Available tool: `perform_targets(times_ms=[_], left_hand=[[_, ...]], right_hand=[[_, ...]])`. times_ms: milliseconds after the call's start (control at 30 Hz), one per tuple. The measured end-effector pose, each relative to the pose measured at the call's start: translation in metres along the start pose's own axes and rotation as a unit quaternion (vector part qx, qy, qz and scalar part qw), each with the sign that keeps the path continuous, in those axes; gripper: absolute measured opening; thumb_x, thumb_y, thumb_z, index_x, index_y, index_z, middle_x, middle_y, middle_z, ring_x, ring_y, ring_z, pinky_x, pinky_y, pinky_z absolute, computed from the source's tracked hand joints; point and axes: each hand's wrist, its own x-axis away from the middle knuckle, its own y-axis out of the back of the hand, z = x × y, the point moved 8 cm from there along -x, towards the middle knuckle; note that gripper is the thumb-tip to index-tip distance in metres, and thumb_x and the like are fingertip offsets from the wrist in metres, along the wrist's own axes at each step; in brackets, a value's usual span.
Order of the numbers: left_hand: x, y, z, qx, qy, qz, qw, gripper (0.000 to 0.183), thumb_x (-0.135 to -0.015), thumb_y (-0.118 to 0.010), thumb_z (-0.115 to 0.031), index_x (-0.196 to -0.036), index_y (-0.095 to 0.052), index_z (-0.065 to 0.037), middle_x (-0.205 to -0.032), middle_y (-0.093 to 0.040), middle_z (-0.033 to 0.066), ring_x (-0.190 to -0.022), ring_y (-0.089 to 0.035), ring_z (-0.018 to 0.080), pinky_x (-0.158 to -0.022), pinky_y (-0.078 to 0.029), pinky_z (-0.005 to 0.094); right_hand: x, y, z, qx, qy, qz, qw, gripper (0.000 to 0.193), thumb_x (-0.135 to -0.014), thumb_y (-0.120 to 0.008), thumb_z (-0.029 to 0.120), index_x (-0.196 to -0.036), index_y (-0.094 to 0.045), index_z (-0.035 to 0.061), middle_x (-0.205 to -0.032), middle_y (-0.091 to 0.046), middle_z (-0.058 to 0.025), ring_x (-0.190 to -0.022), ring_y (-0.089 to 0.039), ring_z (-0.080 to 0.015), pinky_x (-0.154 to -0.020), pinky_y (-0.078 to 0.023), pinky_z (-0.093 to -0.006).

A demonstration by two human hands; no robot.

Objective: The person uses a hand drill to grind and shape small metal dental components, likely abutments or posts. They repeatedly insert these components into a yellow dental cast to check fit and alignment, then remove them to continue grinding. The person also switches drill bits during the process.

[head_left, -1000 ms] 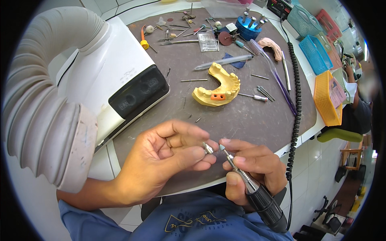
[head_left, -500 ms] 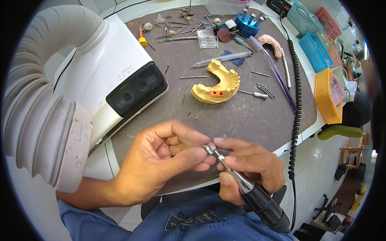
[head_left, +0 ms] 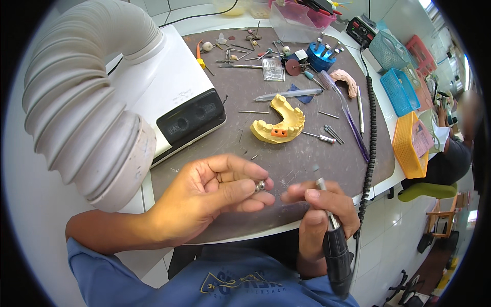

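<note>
Between the thumb and fingertips of my left hand (head_left: pixel 202 197) is a small shiny metal dental piece (head_left: pixel 260 185), partly covered by the fingers. My right hand (head_left: pixel 332 202) grips a rotary handpiece (head_left: pixel 337 256) with a black body and silver nose, held nearly upright. Its small bur tip (head_left: pixel 315 168) is blurred and stands apart from the metal piece. Beyond my hands, a yellow dental model (head_left: pixel 273 134) lies on the brown mat (head_left: pixel 215 123). An orange section (head_left: pixel 279 133) with two dark holes is set in its near side.
A white box (head_left: pixel 169 84) with a ribbed hose (head_left: pixel 76 117) stands at left. Several burs, a blue bur stand (head_left: pixel 321 57), a purple toothbrush (head_left: pixel 353 117) and a pink arch-shaped piece (head_left: pixel 345 82) lie farther back. A coiled black cord (head_left: pixel 372 133) and baskets (head_left: pixel 410 146) line the right.
My right hand has drawn the handpiece away to the right from the metal piece and turned it more upright. My left hand keeps its pinch. The whole view has shifted slightly.
</note>
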Motion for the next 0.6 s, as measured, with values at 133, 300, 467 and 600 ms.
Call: perform_targets(times_ms=[133,300,467,600], left_hand=[[0.001,-0.002,-0.001,-0.005,0.003,0.001,1.0,0.022,-0.098,-0.057,-0.004,-0.118,-0.054,0.003,-0.113,-0.064,0.0177,-0.102,-0.069,0.0226,-0.088,-0.059,0.0278],[-0.001,-0.003,0.002,-0.005,0.013,0.001,1.0,0.017,-0.096,-0.058,-0.001,-0.112,-0.054,0.003,-0.106,-0.068,0.0163,-0.098,-0.07,0.0226,-0.086,-0.06,0.0286],[0.001,-0.005,0.005,-0.083,0.023,0.002,0.996,0.016,-0.094,-0.06,0.001,-0.108,-0.054,0.003,-0.104,-0.068,0.017,-0.095,-0.071,0.0229,-0.083,-0.061,0.0298],[0.004,-0.015,0.0,-0.151,-0.016,0.015,0.988,0.016,-0.093,-0.062,0.002,-0.108,-0.055,0.004,-0.103,-0.069,0.017,-0.094,-0.071,0.022,-0.081,-0.061,0.0303]], right_hand=[[-0.009,-0.008,0.003,0.019,-0.008,0.009,1.0,0.016,-0.083,-0.073,-0.001,-0.097,-0.066,0.0031,-0.097,-0.071,-0.0214,-0.086,-0.072,-0.0269,-0.076,-0.058,-0.0333],[-0.017,-0.02,0.008,0.096,0.055,0.095,0.989,0.027,-0.074,-0.077,-0.006,-0.095,-0.068,0.0067,-0.094,-0.073,-0.0127,-0.08,-0.071,-0.0221,-0.067,-0.055,-0.0289],[-0.012,-0.021,0.002,0.097,0.06,0.105,0.988,0.023,-0.078,-0.076,-0.006,-0.095,-0.064,0.0051,-0.088,-0.07,-0.0182,-0.073,-0.069,-0.0189,-0.064,-0.052,-0.0263],[-0.01,-0.019,0.003,0.102,0.066,0.093,0.988,0.023,-0.078,-0.076,-0.007,-0.095,-0.064,0.0036,-0.084,-0.068,-0.0155,-0.07,-0.069,-0.0191,-0.058,-0.053,-0.0264]])
